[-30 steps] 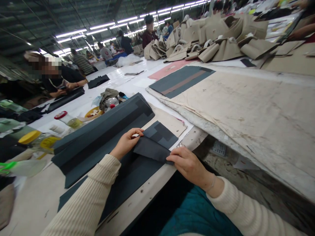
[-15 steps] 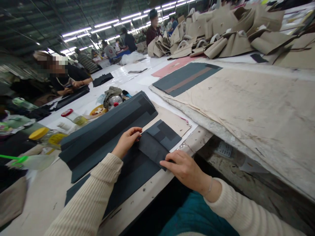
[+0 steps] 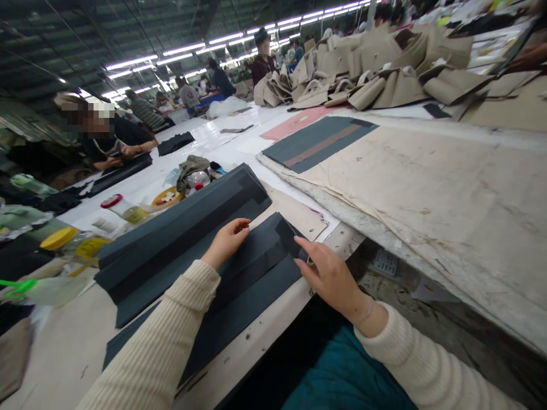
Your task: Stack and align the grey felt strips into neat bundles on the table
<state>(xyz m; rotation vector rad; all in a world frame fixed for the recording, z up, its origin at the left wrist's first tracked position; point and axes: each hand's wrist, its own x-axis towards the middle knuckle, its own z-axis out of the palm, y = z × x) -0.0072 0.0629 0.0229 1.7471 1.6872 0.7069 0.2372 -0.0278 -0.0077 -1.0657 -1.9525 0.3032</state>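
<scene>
A dark blue-green fabric panel point(image 3: 252, 285) with a darker strip along it lies flat in front of me, on top of similar sheets. My left hand point(image 3: 226, 242) is over its far long edge, fingers bent and thumb close to the index finger, with no material visible between them. At the panel's right end is my right hand point(image 3: 331, 276), thumb and index finger spread apart, their tips at the dark end patch point(image 3: 288, 234). Its other fingers are partly hidden. Just beyond lies a stack of matching dark panels point(image 3: 179, 228), its layers slightly fanned.
Jars, one with a red lid point(image 3: 111, 200) and one with a yellow lid point(image 3: 58, 238), stand left of the stack. A padded board point(image 3: 405, 182) to the right carries another dark panel point(image 3: 318, 145). Beige pieces point(image 3: 384, 74) pile up behind. A co-worker point(image 3: 115, 139) sits across the table.
The panel's right end, folded back between my hands before, now lies flat. My right hand has let go of the folded end, and its fingers have spread. The left hand has hardly moved.
</scene>
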